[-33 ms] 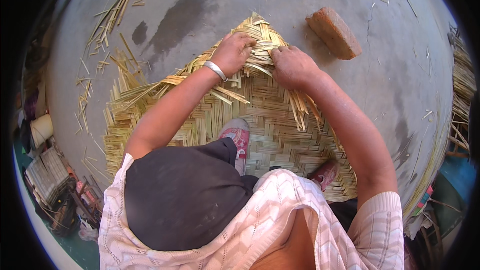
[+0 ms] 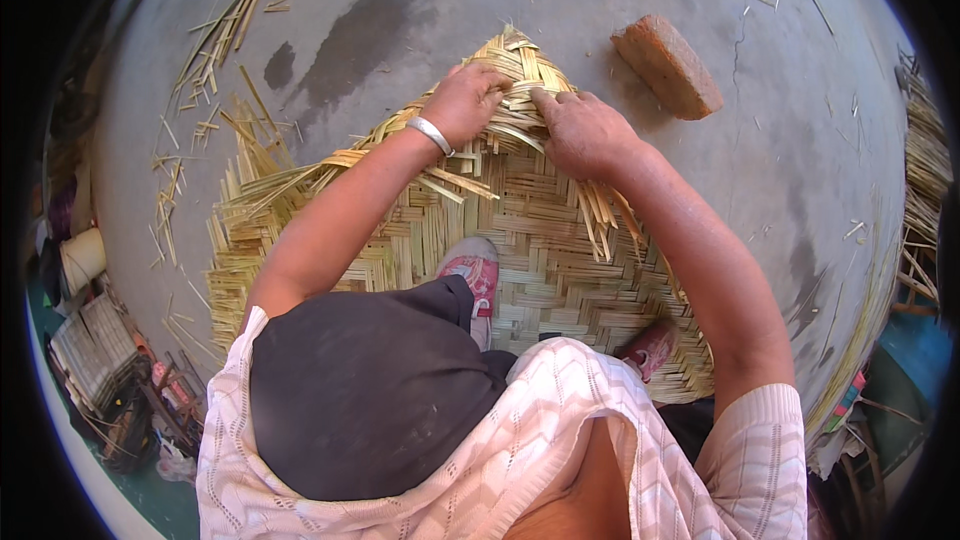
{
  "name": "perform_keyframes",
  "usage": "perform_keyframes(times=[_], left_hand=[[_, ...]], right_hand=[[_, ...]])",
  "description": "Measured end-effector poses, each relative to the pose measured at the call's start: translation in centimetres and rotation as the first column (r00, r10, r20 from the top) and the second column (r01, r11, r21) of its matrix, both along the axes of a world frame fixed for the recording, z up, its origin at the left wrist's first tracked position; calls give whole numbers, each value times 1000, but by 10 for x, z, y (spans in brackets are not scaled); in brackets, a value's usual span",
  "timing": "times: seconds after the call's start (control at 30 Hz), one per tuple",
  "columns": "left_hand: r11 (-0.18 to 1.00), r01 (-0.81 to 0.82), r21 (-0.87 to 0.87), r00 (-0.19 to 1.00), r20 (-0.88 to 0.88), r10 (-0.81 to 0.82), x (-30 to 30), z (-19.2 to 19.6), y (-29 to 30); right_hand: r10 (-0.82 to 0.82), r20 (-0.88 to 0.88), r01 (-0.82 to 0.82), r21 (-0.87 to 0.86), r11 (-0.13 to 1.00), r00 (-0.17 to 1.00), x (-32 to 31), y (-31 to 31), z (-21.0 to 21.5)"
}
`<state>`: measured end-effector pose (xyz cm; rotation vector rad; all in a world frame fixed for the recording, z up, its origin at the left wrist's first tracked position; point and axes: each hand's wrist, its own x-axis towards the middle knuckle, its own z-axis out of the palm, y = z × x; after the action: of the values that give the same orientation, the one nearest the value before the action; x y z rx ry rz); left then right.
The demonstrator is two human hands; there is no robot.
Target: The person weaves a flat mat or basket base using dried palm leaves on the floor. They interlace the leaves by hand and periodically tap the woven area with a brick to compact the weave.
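A woven mat [image 2: 560, 215] of flat yellow-green split strips lies under my feet, its far corner folded up to a point. At that corner my left hand [image 2: 466, 105], with a silver bangle at the wrist, has its fingers closed on the woven strips [image 2: 522, 62]. Just to its right, my right hand [image 2: 585, 132] grips the right edge of the fold, its forefinger reaching left onto the weave. Loose strip ends [image 2: 605, 220] hang below my right hand. More ends [image 2: 290, 185] stick out left of my left forearm. My fingertips partly hide the strips they hold.
A red brick [image 2: 668, 68] rests on the grey concrete floor right of the mat's corner. Cut strips [image 2: 240, 15] are scattered at the far left. A bundle of stalks [image 2: 928, 140] stands at the right edge, and mixed clutter [image 2: 100, 350] fills the left edge.
My right forefinger has stretched out to the left, onto the weave near my left fingertips. My left hand and the mat look the same.
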<state>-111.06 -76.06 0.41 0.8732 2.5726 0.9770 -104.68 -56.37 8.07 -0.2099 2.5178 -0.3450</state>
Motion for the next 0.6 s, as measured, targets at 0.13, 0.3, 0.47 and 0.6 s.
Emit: perform_keyframes(times=[0.13,0.3,0.47,0.6], left_hand=[[995,67,-77,998,22,-65,-18,-1,4],[988,105,-115,984,153,-87,-30,4,8],[982,133,-136,967,236,-98,-35,7,10],[979,130,-157,979,180,-101,-32,7,11]], right_hand=[[15,-27,-13,51,999,1000,1,-1,3],[92,86,-101,113,988,992,-9,-3,9],[168,126,-188,166,968,978,-16,-3,14],[217,139,-240,186,953,966,-19,-2,15]])
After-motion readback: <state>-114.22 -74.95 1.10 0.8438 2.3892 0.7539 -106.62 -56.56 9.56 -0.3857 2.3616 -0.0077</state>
